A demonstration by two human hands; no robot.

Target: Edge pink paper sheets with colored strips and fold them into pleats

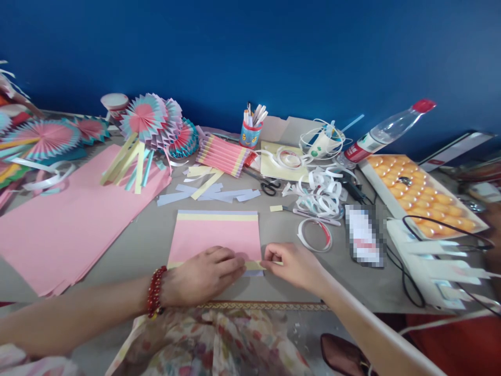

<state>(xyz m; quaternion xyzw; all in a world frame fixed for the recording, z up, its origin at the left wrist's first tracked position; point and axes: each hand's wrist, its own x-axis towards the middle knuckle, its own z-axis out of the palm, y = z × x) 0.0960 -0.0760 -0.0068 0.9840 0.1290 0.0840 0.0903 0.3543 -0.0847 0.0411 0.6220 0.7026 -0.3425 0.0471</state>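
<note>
Head view: pink sheet (215, 237) lies flat on grey table (141, 240), right in front of person. Left hand (207, 271) flat on sheet, fingers stretched, gripping nothing. Right hand (293, 263) narrow, finger and thumb pinching end of yellow strip (253, 266) by sheet's right edge. Strip might end up crooked if right hand tugs; sheet might wrinkle if left hand slides. Paper looks thin, smooth, straight-edged. Behind: round, zigzag-folded paper fans (143, 116); tangled, curly white strips (319, 189).
</note>
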